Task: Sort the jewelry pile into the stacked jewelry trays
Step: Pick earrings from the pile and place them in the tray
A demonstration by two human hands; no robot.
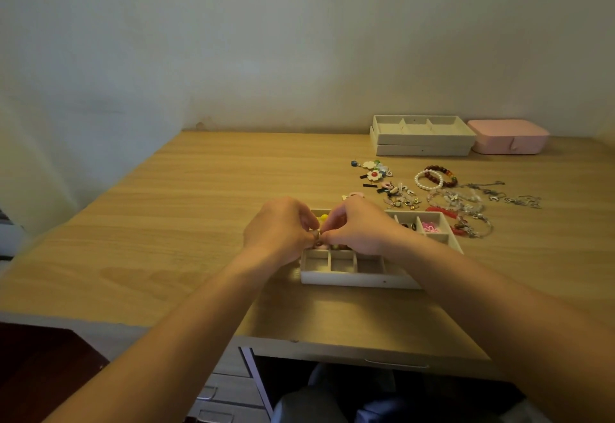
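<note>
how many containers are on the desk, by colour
white trays: 3 (near tray; top tray stacked on bottom tray at the back)
pink box: 1
total: 4

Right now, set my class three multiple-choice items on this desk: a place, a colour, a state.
1. The pink box lies: A to the right of the stacked trays; B to their left; C on top of them.
2. The pearl bracelet is: A black; B white; C green.
3. The left hand and right hand: A lie flat and apart; B hang idle; C both pinch a small piece over the near tray.
Key: 1A, it sits beside them on their right. 2B, its beads look white. 3C, the fingertips meet above the compartments.
</note>
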